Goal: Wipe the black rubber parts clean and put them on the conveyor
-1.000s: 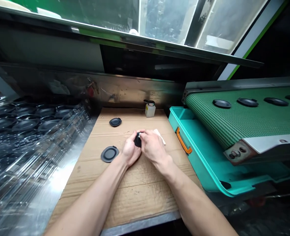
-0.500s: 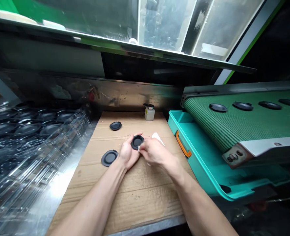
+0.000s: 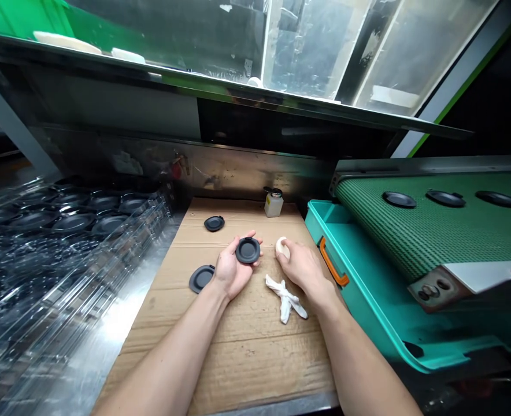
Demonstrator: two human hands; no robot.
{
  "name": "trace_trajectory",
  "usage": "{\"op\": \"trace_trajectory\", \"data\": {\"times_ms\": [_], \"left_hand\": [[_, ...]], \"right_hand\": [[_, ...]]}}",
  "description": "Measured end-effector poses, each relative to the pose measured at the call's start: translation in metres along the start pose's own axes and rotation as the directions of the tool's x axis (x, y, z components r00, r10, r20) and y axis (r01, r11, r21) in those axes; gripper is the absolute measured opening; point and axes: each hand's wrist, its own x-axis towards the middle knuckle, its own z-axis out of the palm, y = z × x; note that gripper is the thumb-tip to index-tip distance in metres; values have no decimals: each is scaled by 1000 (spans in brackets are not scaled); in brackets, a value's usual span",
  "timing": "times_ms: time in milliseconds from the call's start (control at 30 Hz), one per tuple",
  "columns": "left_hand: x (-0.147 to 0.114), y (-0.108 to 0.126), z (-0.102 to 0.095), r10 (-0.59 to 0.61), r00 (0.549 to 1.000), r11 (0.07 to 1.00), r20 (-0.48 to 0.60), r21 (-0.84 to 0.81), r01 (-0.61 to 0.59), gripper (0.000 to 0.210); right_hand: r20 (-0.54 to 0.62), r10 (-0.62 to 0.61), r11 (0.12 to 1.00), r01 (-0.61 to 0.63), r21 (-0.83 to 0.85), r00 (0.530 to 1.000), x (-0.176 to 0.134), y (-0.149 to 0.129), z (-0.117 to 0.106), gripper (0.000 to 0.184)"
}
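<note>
My left hand (image 3: 234, 270) is palm up with a round black plastic lid (image 3: 247, 251) resting in it, thumb at the near side and fingertips past the far rim. To the right, my right hand (image 3: 301, 264) has its fingers closed on a small white round pad (image 3: 282, 247), partly hidden by them. A crumpled white cloth (image 3: 285, 299) lies on the cardboard sheet (image 3: 255, 358) just below that hand. Beside my left wrist is a larger black lid (image 3: 200, 278), partly covered. Another black lid (image 3: 214, 223) lies farther back.
A small bottle with a dark cap (image 3: 274, 203) stands at the cardboard's back edge. At right, a teal bin (image 3: 359, 300) with an orange handle sits under a green conveyor belt (image 3: 381, 231) carrying several black lids. Clear plastic trays (image 3: 77, 254) with black parts fill the left side.
My right hand has moved away from the lid and taken the white round pad. The white cloth now lies loose on the cardboard. The lid stays in my left hand; the view has shifted slightly.
</note>
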Motion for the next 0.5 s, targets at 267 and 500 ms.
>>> {"op": "trace_trajectory", "data": {"times_ms": [267,500], "left_hand": [[-1,0,-1,-37,999,996,-36,-83,34,32],[4,0,-5,133,988,990,-77,-36,-136,29]], "right_hand": [[-149,-356,885,384,263,923,-36,-61,13,31],[-220,-213,962,244,123,952,-19,-45,11,33]]}}
